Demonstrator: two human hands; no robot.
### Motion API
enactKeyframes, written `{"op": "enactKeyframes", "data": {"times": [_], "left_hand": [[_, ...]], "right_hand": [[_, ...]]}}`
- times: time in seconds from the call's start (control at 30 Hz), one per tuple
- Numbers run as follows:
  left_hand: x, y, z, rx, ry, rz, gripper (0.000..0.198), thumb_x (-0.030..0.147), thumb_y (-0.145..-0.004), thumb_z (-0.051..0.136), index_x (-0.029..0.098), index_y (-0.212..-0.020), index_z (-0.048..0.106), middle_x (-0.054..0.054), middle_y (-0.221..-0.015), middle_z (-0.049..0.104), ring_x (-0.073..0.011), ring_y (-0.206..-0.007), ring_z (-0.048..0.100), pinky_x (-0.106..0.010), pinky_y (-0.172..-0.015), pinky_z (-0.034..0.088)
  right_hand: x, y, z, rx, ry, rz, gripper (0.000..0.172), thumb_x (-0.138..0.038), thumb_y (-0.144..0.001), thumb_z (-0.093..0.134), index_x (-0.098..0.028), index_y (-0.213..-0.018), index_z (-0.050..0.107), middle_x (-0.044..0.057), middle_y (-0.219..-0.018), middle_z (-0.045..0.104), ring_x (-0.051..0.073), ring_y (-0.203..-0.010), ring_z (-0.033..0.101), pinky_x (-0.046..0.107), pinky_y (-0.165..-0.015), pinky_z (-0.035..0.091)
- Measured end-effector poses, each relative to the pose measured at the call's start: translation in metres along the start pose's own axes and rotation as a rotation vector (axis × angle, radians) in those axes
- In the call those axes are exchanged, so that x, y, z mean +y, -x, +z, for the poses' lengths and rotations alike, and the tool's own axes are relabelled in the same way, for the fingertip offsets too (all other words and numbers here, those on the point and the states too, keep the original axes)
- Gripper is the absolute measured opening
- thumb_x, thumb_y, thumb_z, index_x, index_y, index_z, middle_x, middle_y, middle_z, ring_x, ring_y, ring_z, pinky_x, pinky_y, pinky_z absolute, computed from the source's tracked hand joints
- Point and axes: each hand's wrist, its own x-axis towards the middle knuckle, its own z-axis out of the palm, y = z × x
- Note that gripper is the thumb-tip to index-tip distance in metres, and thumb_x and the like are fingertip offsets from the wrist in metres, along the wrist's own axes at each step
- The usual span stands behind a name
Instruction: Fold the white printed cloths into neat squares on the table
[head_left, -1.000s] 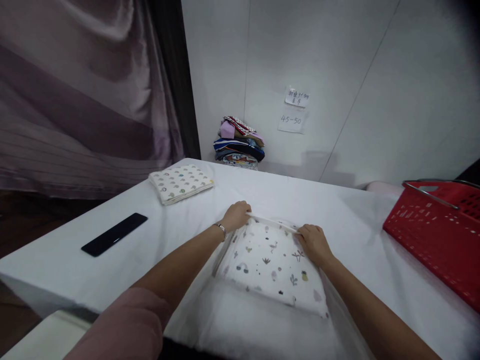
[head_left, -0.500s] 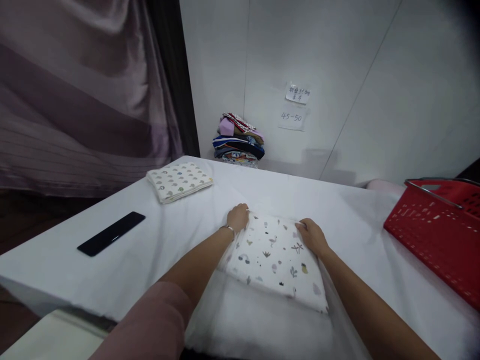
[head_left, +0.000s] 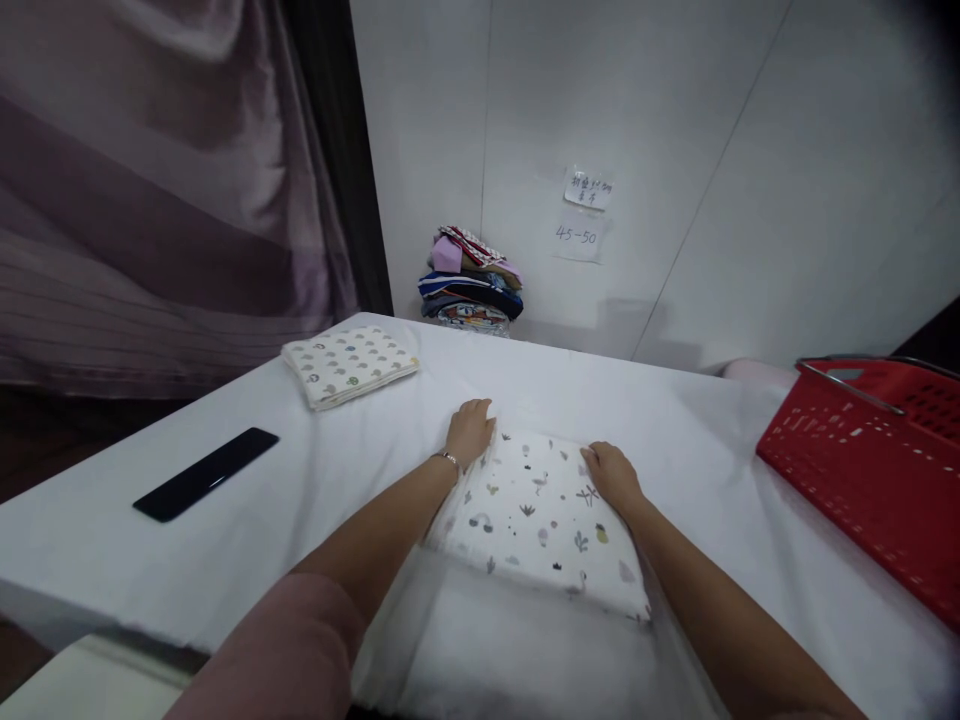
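A folded white cloth printed with small flamingos, plants and fruit lies on the white table in front of me. My left hand rests flat at the cloth's far left corner, fingers stretched out, a thin bracelet on the wrist. On the far right corner my right hand presses down, fingers flat. Neither hand holds anything.
A second folded cloth with coloured dots lies at the far left of the table. A black phone lies near the left edge. A red basket stands at the right. A stack of folded clothes sits against the wall.
My hands laid the lifted far edge of the cloth down and now press flat on it. The cloth lies folded and smooth.
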Motion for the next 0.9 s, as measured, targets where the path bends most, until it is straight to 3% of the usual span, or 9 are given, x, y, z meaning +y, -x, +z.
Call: {"op": "enactKeyframes", "data": {"times": [0.1,0.17,0.27,0.33,0.43,0.53,0.67,0.9], "left_hand": [[0.014,0.016,-0.004,-0.028,-0.008,0.25,0.034,0.03,-0.088,0.037,0.021,-0.12,0.045,-0.007,-0.13,0.047,-0.0193,-0.123,0.036,-0.035,-0.105,0.023],[0.02,0.029,-0.001,-0.113,-0.038,0.34,0.042,0.042,-0.088,0.036,0.02,-0.123,0.044,-0.008,-0.136,0.042,-0.0218,-0.128,0.031,-0.038,-0.107,0.017],[0.022,0.04,0.007,-0.23,-0.075,0.28,0.063,0.057,-0.085,0.032,0.015,-0.131,0.036,-0.012,-0.144,0.029,-0.0257,-0.133,0.021,-0.042,-0.108,0.013],[0.02,0.041,0.011,-0.244,-0.087,0.254,0.068,0.059,-0.085,0.029,0.012,-0.134,0.032,-0.013,-0.146,0.025,-0.0257,-0.135,0.017,-0.041,-0.109,0.011],[0.017,0.039,0.015,-0.222,-0.093,0.257,0.068,0.059,-0.085,0.028,0.012,-0.135,0.032,-0.013,-0.145,0.026,-0.0253,-0.135,0.017,-0.041,-0.109,0.009],[0.017,0.036,0.017,-0.212,-0.084,0.264,0.068,0.06,-0.084,0.029,0.014,-0.134,0.033,-0.012,-0.144,0.029,-0.0253,-0.134,0.019,-0.042,-0.109,0.009],[0.016,0.03,0.017,-0.222,-0.067,0.263,0.067,0.06,-0.082,0.032,0.015,-0.131,0.035,-0.012,-0.142,0.032,-0.0253,-0.132,0.023,-0.041,-0.108,0.012],[0.013,0.03,0.021,-0.132,-0.026,0.291,0.06,0.059,-0.082,0.035,0.019,-0.126,0.039,-0.009,-0.137,0.04,-0.0232,-0.129,0.028,-0.04,-0.108,0.013]], "right_hand": [[0.0,-0.001,0.0,0.001,0.026,-0.004,0.036,-0.035,-0.093,0.029,-0.017,-0.088,0.06,0.007,-0.092,0.063,0.018,-0.087,0.054,0.026,-0.072,0.035],[0.0,-0.001,0.0,-0.003,0.045,-0.004,0.037,-0.035,-0.093,0.028,-0.017,-0.09,0.06,0.008,-0.092,0.063,0.018,-0.086,0.054,0.026,-0.072,0.035],[-0.003,0.0,-0.002,-0.008,0.078,-0.009,0.036,-0.035,-0.092,0.029,-0.017,-0.095,0.061,0.009,-0.096,0.063,0.019,-0.09,0.054,0.029,-0.077,0.036],[-0.008,0.004,-0.006,0.01,0.103,-0.014,0.034,-0.032,-0.092,0.031,-0.016,-0.107,0.058,0.011,-0.11,0.06,0.022,-0.104,0.05,0.034,-0.087,0.033],[-0.021,0.014,-0.012,0.073,0.148,-0.089,0.042,-0.028,-0.091,0.03,-0.014,-0.128,0.042,0.012,-0.137,0.041,0.025,-0.129,0.028,0.043,-0.101,0.02],[-0.033,0.023,-0.009,0.024,0.155,-0.206,0.053,-0.04,-0.091,0.028,-0.014,-0.137,0.03,0.01,-0.145,0.027,0.024,-0.135,0.013,0.045,-0.106,0.012],[-0.036,0.027,0.005,-0.142,0.127,-0.186,0.062,-0.052,-0.089,0.025,-0.014,-0.139,0.029,0.01,-0.145,0.027,0.025,-0.135,0.017,0.046,-0.107,0.011],[-0.029,0.025,0.016,-0.122,0.122,-0.172,0.063,-0.053,-0.089,0.025,-0.015,-0.139,0.029,0.008,-0.145,0.027,0.024,-0.134,0.018,0.046,-0.107,0.01]]}}
